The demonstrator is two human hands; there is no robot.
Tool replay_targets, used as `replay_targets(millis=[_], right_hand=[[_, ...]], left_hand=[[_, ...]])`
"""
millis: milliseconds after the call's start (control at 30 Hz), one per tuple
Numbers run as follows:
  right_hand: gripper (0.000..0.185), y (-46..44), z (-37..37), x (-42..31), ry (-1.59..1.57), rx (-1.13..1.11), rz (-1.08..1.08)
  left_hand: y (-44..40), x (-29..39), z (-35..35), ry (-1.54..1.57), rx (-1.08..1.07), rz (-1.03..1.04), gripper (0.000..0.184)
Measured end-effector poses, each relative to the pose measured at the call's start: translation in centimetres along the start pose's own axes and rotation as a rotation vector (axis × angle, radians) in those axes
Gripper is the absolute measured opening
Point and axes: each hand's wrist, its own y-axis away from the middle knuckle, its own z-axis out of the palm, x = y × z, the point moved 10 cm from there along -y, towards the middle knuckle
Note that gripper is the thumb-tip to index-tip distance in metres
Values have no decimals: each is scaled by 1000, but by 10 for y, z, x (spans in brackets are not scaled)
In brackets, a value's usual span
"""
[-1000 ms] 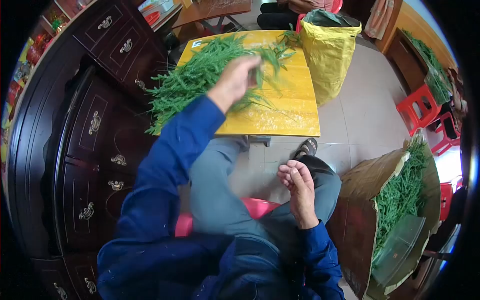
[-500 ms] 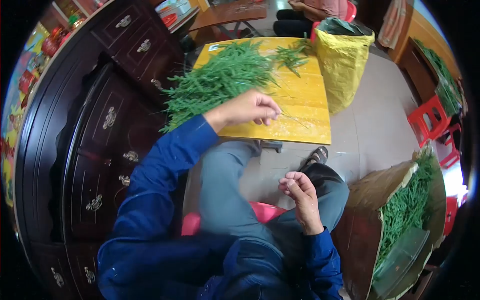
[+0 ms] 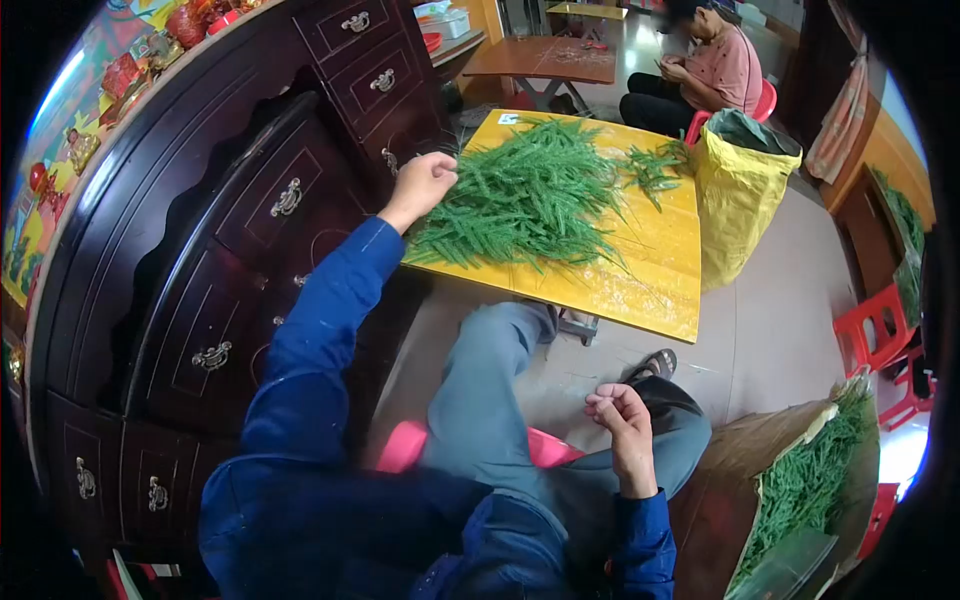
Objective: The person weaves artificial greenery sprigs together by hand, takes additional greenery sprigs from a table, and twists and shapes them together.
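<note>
1. On my head view, a small white label (image 3: 508, 118) sits at the desk's far left corner; its dark mark is too small to read.
2. The yellow desk (image 3: 650, 290) carries a wide heap of green sprigs (image 3: 530, 190) on its left, with a smaller bunch (image 3: 655, 175) at far right and pale crumbs along the near edge.
3. My left hand (image 3: 418, 190) is beside the heap's left side, fingers curled inward; I can't tell whether they pinch anything.
4. My right hand (image 3: 630, 445) is above the lap, thumb and fingertips pressed together; I can't make out anything between them.
5. A dark cabinet (image 3: 170, 240) crowds the left; a yellow sack (image 3: 740, 200) stands by the right edge, near a seated person (image 3: 728, 70).
6. Bare floor (image 3: 775, 320) lies right of the desk, between it and the red stool (image 3: 870, 330); a carton of greenery (image 3: 730, 460) stands nearer.
</note>
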Motion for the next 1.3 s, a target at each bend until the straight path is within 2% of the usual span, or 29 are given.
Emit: replay_targets(millis=[133,233,367,467,633,667,867,967,1067,1200,1300], right_hand=[[15,-1,-3,-2,7,7,-17],[14,-2,-5,0,0,-5,-14],[14,-2,-9,-1,-11,9,-10],[14,-3,-10,-4,-14,8,-11],[13,-2,-7,-3,-28,3,6],[13,-1,-6,-4,-26,0,5],[12,-1,-5,-4,-28,-11,-13],[12,-1,-6,-3,-18,-13,-17],[12,-1,-6,-3,-6,-16,-19],[12,-1,-5,-2,-4,-20,-26],[12,-1,-4,-3,-15,-20,-31]], left_hand=[[-24,25,11,-144,14,-14,29],[-45,38,27,-272,57,130,26],[-78,26,48,-247,52,84,22],[-84,55,55,-438,-142,36,24],[-73,46,85,-729,-529,-28,29],[-71,45,85,-722,-528,-28,30],[-67,38,84,-788,-487,58,27],[-66,56,74,-767,-387,213,19],[-63,87,53,-635,-169,493,12],[-59,127,18,-562,73,634,8],[-64,140,1,-507,117,599,5]])
